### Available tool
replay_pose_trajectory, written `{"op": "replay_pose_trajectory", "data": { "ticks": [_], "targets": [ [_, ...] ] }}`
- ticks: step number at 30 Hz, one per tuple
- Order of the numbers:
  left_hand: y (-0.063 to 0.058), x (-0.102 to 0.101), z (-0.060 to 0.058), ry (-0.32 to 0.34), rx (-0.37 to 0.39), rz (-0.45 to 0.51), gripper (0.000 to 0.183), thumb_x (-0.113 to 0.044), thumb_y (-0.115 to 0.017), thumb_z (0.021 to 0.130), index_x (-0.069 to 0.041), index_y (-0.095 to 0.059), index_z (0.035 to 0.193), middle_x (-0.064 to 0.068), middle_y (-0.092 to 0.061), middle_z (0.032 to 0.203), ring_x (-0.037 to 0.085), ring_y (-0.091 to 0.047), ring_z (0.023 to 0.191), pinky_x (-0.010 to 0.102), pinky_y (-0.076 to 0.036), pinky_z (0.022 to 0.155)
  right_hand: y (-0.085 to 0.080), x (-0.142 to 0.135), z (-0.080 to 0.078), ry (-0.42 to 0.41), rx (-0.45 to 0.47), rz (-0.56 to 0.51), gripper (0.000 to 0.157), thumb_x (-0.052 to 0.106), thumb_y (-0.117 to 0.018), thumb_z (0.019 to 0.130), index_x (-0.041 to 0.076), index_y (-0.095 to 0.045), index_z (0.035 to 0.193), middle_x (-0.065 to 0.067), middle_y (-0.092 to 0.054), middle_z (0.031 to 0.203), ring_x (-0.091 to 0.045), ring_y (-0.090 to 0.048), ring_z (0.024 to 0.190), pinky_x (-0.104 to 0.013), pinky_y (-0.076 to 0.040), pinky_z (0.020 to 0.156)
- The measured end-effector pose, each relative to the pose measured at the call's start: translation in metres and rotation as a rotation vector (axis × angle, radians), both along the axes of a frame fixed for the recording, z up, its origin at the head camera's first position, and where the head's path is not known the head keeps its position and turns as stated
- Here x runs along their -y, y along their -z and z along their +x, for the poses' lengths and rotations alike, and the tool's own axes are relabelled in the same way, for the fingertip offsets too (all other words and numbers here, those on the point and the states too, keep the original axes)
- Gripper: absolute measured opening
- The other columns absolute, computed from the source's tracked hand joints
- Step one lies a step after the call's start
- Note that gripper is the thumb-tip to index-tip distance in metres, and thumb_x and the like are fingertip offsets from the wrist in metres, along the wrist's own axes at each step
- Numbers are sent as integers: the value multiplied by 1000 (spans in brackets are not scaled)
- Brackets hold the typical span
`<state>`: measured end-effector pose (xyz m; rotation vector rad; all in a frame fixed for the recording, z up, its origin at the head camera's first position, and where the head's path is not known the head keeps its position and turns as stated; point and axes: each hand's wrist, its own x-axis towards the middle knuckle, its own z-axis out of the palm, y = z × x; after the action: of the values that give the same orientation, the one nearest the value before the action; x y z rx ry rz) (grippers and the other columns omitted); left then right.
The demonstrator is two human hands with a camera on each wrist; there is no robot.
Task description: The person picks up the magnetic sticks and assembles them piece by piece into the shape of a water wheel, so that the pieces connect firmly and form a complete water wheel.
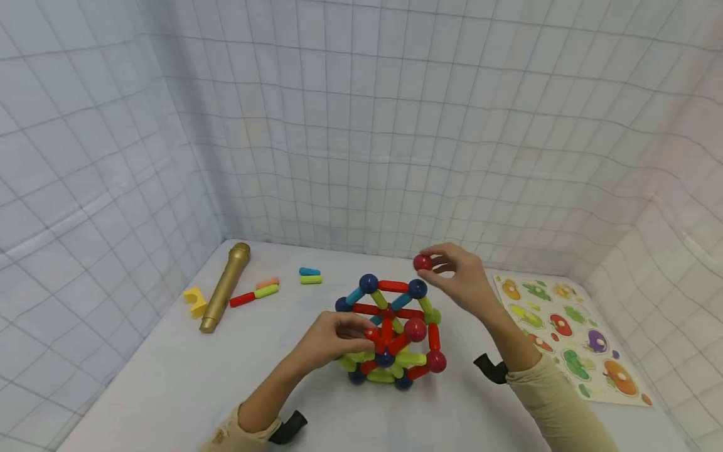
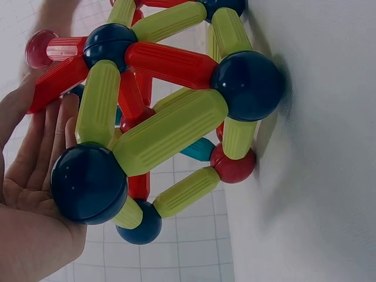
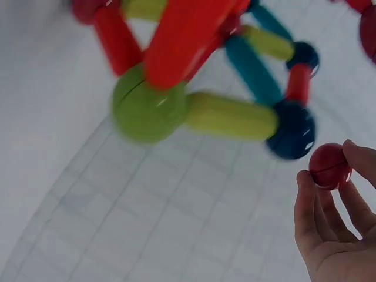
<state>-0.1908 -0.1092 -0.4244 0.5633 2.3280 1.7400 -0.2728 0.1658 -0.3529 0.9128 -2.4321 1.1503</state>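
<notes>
A magnetic stick-and-ball structure [image 1: 381, 376] stands on the table, built of red, yellow-green and blue rods with dark blue, red and green balls. At its near left side, my left hand [image 1: 327, 342] pinches a red rod [image 2: 59, 85] that sticks out from a dark blue ball [image 2: 110, 46]. My right hand [image 1: 465, 282] holds a loose red ball [image 3: 330, 166] between thumb and fingertips, up behind the structure's right side. Close by that ball is a dark blue corner ball [image 1: 417, 289] of the structure. Another red ball [image 1: 415, 329] caps a short red rod at the front.
To the left lie a gold microphone [image 1: 226, 287], a yellow block [image 1: 195, 302] and several loose rods [image 1: 243, 299]. Two more rods [image 1: 310, 279] lie behind the structure. At right is a vegetable picture board [image 1: 570, 339]. Grid-patterned cloth [image 1: 361, 125] encloses the table.
</notes>
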Motion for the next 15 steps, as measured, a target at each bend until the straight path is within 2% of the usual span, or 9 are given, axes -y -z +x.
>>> {"op": "replay_pose_trajectory", "data": {
  "ticks": [3,7,11,15],
  "targets": [
    [-1,1,-1,7,-4,11,34,-28,-76,85,-6,-71,110,12,-74,100,16,-71,88,24,-58,78,-11,22,26,-187,-68,26,35,13,-77,83,10,-66,116,-5,-69,109,-16,-69,90,-32,-59,79],
    [-1,1,-2,15,0,21,34,-25,-75,86,-3,-70,111,14,-74,103,19,-72,91,25,-58,79,-16,42,47,-355,-89,98,33,13,-77,83,11,-68,114,-2,-68,112,-12,-67,95,-24,-57,79],
    [-1,1,-1,23,-6,19,33,-22,-74,86,-3,-70,112,15,-73,105,21,-72,93,25,-58,80,-15,56,57,-443,-137,161,31,13,-79,81,8,-69,111,-4,-68,112,-13,-66,97,-19,-57,78],
    [-1,1,0,30,-5,27,34,-21,-74,87,-2,-69,115,15,-74,104,20,-73,92,26,-58,80,-9,65,59,-463,-192,249,32,15,-79,81,7,-70,111,-3,-68,111,-13,-65,100,-20,-56,82]
  ]
}}
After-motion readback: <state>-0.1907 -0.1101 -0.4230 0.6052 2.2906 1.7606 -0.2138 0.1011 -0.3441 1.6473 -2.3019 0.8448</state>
